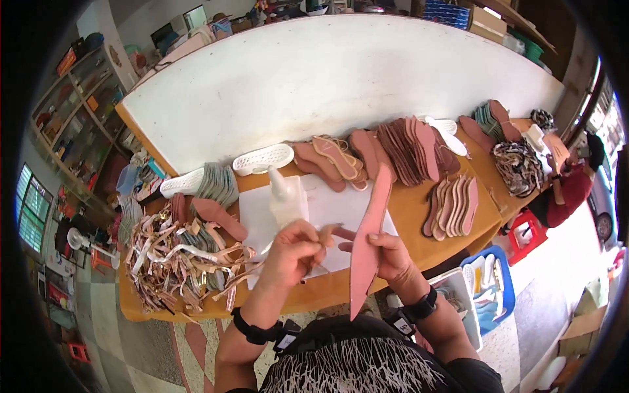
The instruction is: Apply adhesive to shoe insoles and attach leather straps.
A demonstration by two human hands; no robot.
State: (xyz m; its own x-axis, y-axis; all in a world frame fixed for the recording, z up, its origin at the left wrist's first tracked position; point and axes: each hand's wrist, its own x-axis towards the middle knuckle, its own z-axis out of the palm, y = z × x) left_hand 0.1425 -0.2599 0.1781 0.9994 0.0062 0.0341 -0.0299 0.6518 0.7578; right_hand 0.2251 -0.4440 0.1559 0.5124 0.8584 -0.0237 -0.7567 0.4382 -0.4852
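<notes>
My right hand (392, 257) grips a long pink shoe insole (371, 245), thumb on its near face and fingers behind, tilted upright above the table's front edge. My left hand (293, 252) is closed in a pinch just left of it, on a thin tan strap (325, 234) that reaches toward the insole. How the strap's far end meets the insole is hidden. Behind my left hand a white plastic bottle (288, 200) with a tapered top stands on a white sheet (252, 208). Left of my left hand lies a heap of loose straps (187, 259) in tan, white and metallic colours.
Along the white board (341, 78) lie white soles (263, 158), grey-green insoles (218, 185) and stacked brown insoles (406, 150). Strapped insoles (452, 206) fan out at right. Beyond sit a strap bundle (517, 169) and a person in red (569, 196). A blue basket (504, 288) stands below.
</notes>
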